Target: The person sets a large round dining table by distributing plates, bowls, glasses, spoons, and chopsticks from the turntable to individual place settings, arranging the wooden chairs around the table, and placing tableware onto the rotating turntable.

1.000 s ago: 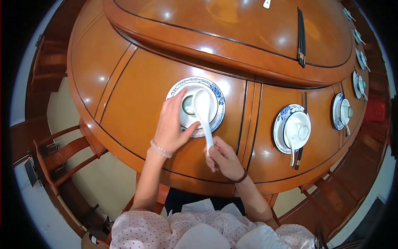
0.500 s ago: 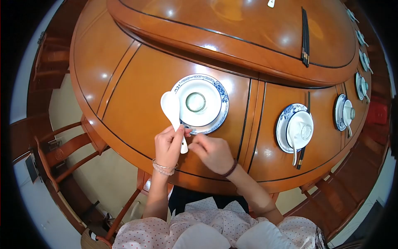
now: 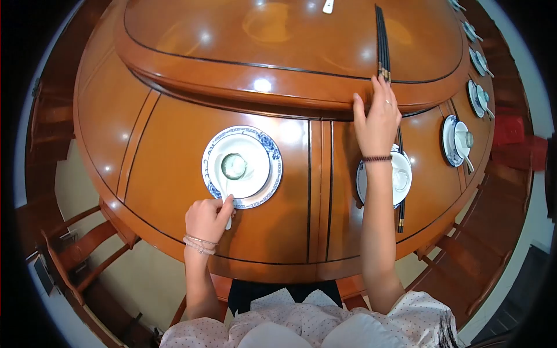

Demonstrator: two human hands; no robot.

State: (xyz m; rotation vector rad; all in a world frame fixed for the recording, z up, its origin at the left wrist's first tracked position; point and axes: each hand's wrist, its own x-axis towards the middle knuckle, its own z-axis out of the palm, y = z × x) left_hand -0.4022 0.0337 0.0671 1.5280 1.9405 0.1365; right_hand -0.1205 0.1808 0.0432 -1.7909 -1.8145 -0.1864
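Observation:
My left hand (image 3: 206,220) is closed round the handle of a white spoon (image 3: 228,223) at the near edge of a white bowl (image 3: 258,174). The bowl rests on a blue-patterned plate (image 3: 268,194), and a small glass cup (image 3: 234,166) sits inside it. The spoon's head is hard to make out against the bowl. Stretched out to the upper right, my right hand (image 3: 378,119) has its fingers apart, with the fingertips at the near ends of several black chopsticks (image 3: 382,43) on the raised round tabletop (image 3: 301,49).
To the right, partly behind my right forearm, stands another place setting (image 3: 401,180) with chopsticks (image 3: 401,214) beside it. More settings follow the right rim of the table (image 3: 278,232). A white spoon handle (image 3: 328,6) lies at the top. Wooden chairs (image 3: 84,249) surround the table.
My left hand has brought the spoon over to the bowl's near side. My right hand has left the bowl area and reached up and right to the chopsticks. The view has shifted.

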